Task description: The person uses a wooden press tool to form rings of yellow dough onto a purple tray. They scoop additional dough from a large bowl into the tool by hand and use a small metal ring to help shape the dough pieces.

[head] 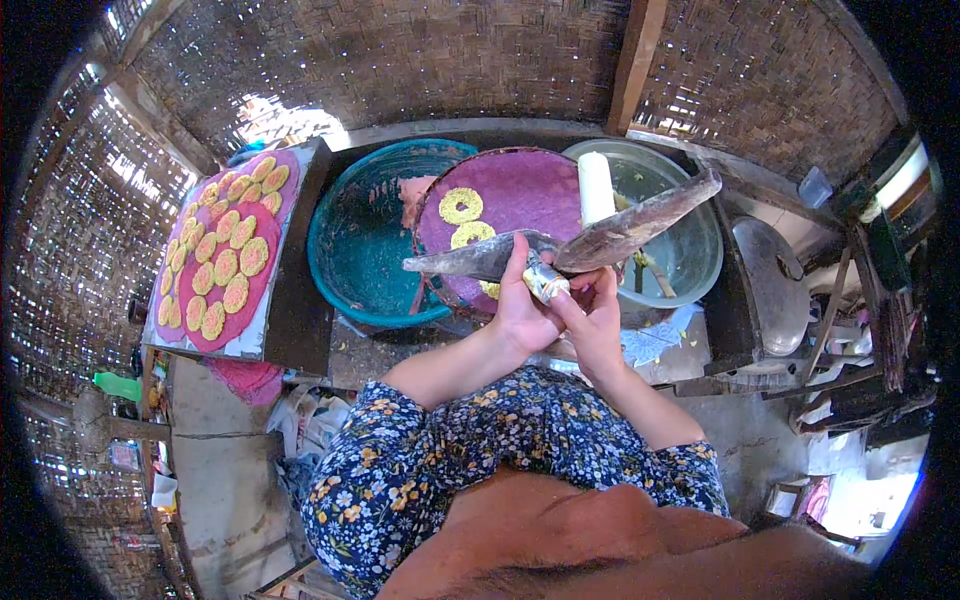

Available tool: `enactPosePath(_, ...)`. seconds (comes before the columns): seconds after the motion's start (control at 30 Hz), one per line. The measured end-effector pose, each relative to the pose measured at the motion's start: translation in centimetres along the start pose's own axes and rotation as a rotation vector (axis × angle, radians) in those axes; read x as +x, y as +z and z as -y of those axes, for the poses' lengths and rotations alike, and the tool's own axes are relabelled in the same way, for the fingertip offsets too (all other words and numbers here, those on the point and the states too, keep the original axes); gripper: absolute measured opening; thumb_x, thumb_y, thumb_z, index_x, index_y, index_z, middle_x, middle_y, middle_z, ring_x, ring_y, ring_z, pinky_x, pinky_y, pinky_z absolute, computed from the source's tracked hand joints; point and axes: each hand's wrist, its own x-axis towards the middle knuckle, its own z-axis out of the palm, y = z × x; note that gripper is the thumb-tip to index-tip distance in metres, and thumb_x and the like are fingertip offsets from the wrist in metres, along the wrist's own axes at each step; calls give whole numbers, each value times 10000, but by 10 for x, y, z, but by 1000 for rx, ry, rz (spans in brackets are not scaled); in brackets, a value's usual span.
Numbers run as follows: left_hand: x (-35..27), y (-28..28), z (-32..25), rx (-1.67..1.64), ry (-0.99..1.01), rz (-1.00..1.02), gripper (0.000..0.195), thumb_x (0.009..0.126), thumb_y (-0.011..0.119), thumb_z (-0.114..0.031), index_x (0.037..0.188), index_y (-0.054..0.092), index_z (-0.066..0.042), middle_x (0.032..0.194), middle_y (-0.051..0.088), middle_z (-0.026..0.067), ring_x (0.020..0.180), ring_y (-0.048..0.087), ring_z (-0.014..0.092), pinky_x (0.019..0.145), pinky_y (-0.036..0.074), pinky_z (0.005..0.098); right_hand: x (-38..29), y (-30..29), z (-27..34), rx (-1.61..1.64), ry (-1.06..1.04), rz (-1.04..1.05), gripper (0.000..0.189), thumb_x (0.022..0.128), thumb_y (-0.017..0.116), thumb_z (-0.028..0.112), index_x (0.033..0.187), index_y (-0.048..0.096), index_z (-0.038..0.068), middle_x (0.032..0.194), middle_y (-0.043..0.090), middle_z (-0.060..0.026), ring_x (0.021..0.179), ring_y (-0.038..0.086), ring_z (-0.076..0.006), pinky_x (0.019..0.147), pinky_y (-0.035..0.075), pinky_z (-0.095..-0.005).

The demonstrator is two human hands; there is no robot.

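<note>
Both hands meet in front of my chest around a wooden tool with two long, worn arms and a short wrapped cylinder at its middle. My left hand grips the cylinder from the left, its thumb up against the left arm. From the right, my right hand closes its fingers on the cylinder's lower end. A white cylinder stands up behind the right arm; how it joins the tool is hidden. Beneath lies a round tray with purple cloth, bearing yellow dough rings, partly covered by the tool.
A teal basin with pink dough stands left of the tray, a translucent basin right. Farther left, a board holds pink cloth with many yellow-and-pink rounds. A blue patterned cloth lies at the near edge.
</note>
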Motion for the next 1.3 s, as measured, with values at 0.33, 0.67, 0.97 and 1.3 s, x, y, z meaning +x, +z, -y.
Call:
enactPosePath(0.33, -1, -1, -3, -63, -11, 16, 650, 773, 346, -652, 1099, 486, -107, 1128, 505, 121, 1012, 480, 277, 876, 366, 439, -2, -3, 5, -136, -31, 59, 362, 636, 684, 110, 912, 471, 15, 1015, 391, -72, 893, 446, -168, 749, 390, -283)
enactPosePath(0.67, -4, 6, 1, 6, -19, 36, 582, 758, 407, -641, 968, 533, -114, 1056, 546, 119, 983, 512, 269, 870, 391, 411, -2, -1, -4, -37, -17, 16, 572, 657, 680, 105, 1094, 328, -3, 917, 421, -82, 809, 486, -157, 682, 434, -275)
enactPosePath(0.97, -3, 2, 1, -19, -1, 30, 599, 765, 387, -644, 998, 521, -108, 1047, 545, 122, 988, 510, 276, 883, 380, 428, -3, 2, 1, -112, -50, 19, 580, 677, 664, 83, 1123, 303, 3, 909, 421, -82, 794, 490, -152, 674, 439, -270)
enactPosePath(1.3, -4, 2, 0, -22, -32, 68, 595, 758, 382, -656, 979, 520, -121, 1059, 534, 126, 985, 507, 283, 887, 375, 432, -2, 1, -6, -83, -87, 5, 562, 676, 666, 88, 1109, 316, 17, 898, 422, -72, 785, 481, -139, 669, 430, -258)
